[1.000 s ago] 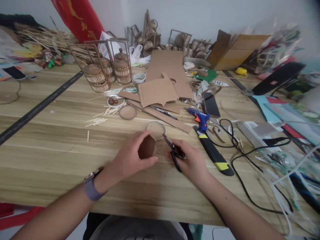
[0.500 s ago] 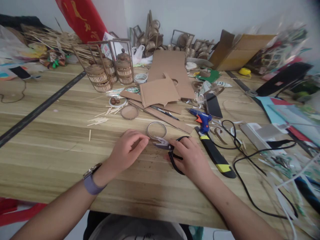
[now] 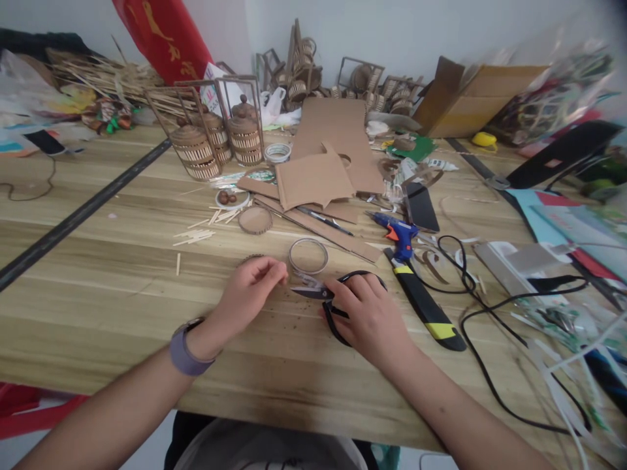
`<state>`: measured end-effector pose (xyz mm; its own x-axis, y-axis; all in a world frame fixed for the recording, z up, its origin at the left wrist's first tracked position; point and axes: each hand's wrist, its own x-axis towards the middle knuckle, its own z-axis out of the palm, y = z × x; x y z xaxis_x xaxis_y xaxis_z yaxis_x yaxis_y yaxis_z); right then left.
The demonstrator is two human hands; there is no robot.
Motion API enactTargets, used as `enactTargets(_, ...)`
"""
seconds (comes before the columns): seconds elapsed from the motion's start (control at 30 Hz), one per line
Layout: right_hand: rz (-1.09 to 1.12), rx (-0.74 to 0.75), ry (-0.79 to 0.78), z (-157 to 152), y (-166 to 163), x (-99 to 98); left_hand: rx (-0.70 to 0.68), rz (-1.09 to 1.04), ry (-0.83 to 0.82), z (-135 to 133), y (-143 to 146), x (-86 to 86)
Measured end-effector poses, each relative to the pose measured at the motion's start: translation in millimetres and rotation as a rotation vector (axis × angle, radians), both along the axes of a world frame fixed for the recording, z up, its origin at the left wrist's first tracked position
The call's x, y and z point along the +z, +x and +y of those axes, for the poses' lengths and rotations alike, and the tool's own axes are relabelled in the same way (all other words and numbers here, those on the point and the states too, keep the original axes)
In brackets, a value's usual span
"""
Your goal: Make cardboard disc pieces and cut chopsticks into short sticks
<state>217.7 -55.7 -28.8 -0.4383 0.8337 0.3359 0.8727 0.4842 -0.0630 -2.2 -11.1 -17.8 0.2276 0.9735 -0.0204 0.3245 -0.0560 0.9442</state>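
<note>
My left hand (image 3: 247,290) lies on the wooden table (image 3: 122,307) with its fingers curled over a small brown cardboard disc (image 3: 251,257); only the disc's toothed edge peeks out above the knuckles. My right hand (image 3: 365,313) grips the handles of black scissors (image 3: 313,292), which lie flat with their blades pointing left toward my left fingertips. A thin ring (image 3: 307,256) sits just beyond both hands.
A blue glue gun (image 3: 399,234) and a black-and-yellow knife (image 3: 425,305) lie right of the scissors, with black cables (image 3: 490,307) beyond. Cardboard sheets (image 3: 313,179), a round cardboard lid (image 3: 255,220), loose sticks (image 3: 193,236) and woven baskets in frames (image 3: 215,140) fill the back.
My left hand brought the cardboard disc down from upright onto the table and covered it. The scissors swung from pointing up-left to lying flat, blades pointing left.
</note>
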Motion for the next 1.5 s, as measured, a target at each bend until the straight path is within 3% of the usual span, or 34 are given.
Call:
enactTargets(0.07, -0.007, -0.007, -0.004, 0, 0, 0.1, 0.019, -0.018, -0.010, 1, -1, -0.8)
enactTargets(0.27, -0.036, -0.005, 0.001, -2, -5, -0.4, -0.156, 0.112, 0.004, -2, 5, -1.1)
enactTargets(0.57, -0.059, -0.036, 0.040, -5, -9, -1.6, -0.162, 0.141, 0.002, -3, 6, -5.3)
enactTargets(0.87, 0.019, -0.231, -0.105, 11, 24, 3.8, 0.013, 0.008, 0.075, -5, -1, 5.0)
enactTargets(1.1, -0.053, -0.333, -0.409, 15, 37, 11.8, -0.105, 0.013, 0.165, -9, 1, 1.4)
enactTargets(1.23, -0.116, -0.414, -0.296, 11, 34, 15.4, -0.221, -0.073, 0.040, -11, 2, -5.5)
enactTargets(1.3, -0.059, -0.376, -0.172, 9, 29, 16.3, -0.286, -0.125, -0.005, -12, 2, -6.7)
enactTargets(1.37, 0.129, -0.222, -0.098, 5, 20, 17.8, -0.324, -0.137, -0.035, -14, 3, -6.1)
enactTargets(1.5, 0.525, 0.072, -0.172, -5, -7, 21.5, -0.347, -0.105, -0.070, -19, 6, -3.9)
